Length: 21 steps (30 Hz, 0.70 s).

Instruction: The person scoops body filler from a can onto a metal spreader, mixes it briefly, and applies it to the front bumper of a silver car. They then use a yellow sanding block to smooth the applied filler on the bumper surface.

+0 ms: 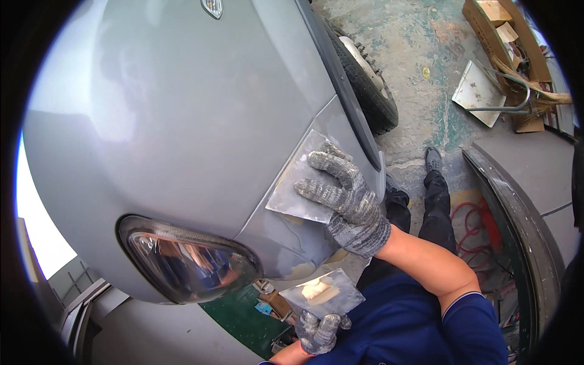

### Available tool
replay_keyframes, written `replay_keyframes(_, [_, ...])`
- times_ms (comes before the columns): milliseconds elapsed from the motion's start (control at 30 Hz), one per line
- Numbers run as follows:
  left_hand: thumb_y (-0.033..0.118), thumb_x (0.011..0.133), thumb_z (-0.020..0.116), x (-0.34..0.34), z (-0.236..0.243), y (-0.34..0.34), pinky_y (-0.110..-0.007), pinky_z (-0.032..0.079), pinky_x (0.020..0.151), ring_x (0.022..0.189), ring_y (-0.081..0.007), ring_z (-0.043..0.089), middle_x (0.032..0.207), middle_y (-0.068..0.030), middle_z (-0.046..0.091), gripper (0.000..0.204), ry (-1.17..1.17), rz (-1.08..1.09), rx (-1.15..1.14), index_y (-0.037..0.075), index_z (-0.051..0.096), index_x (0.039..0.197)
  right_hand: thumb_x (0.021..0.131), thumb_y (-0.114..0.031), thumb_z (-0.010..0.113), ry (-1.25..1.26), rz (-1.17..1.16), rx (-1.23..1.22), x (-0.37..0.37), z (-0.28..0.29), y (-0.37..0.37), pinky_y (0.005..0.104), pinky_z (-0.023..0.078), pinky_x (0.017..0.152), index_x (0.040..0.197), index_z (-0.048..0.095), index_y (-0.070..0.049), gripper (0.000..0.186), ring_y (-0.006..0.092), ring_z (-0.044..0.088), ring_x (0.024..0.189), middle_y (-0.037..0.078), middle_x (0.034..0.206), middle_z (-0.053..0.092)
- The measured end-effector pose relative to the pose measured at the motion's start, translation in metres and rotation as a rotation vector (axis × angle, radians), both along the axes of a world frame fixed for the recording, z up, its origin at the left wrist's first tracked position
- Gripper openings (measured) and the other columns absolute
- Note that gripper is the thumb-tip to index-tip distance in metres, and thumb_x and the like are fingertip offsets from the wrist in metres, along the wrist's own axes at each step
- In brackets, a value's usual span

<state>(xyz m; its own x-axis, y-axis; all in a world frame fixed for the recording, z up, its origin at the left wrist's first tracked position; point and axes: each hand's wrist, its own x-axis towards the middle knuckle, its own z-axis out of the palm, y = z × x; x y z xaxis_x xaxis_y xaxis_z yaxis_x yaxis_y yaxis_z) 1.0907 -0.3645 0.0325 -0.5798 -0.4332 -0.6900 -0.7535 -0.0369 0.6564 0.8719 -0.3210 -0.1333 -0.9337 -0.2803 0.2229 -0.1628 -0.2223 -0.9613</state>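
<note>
My right hand (347, 198), in a grey knit glove, presses a flat, greyish rectangular putty spreader (292, 188) to the silver-grey car body (182, 115), near the seam by the front corner. Two fingers lie stretched over its face; the thumb side is partly hidden. My left hand (319, 333), gloved too, holds a second flat plate (347, 295) low in front of my body, with a dab of cream-coloured putty (316, 291) on it. Beside the right hand, the corner panel (283, 243) shows dull, smeared patches. The headlight (188, 258) lies left of it.
A front wheel (365, 79) stands beyond the panel. At the far right are a cardboard box (486, 30), a dustpan (480, 94) and a broom (544, 97). A dark-edged car part (508, 207) and a red hose (465, 228) lie right of my legs.
</note>
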Motion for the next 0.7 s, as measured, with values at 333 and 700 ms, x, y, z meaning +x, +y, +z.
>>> replay_keyframes(333, [0.011,0.084,0.069,0.002,-0.008,-0.009,-0.037,0.056,0.067,0.077,-0.0236,0.068,0.095,-0.0117,0.069,0.035,0.105,-0.279,-0.215,0.001,0.060,0.116,0.078,-0.005,0.067,0.033,0.050,0.043,0.002,-0.002,-0.007,0.0472,0.039,0.110,0.120,0.071,-0.019,0.045,0.0378,0.049,0.127,0.017,0.128,0.054])
replay_keyframes(700, [0.002,0.082,0.071,0.034,-0.010,-0.013,-0.044,0.056,0.059,0.069,-0.0319,0.068,0.094,-0.0171,0.065,0.038,-0.001,-0.382,-0.327,0.005,0.060,0.119,0.083,-0.009,0.065,0.011,0.096,0.080,0.046,-0.013,-0.004,0.0471,0.037,0.112,0.120,0.071,-0.019,0.039,0.0376,0.043,0.132,0.014,0.135,0.049])
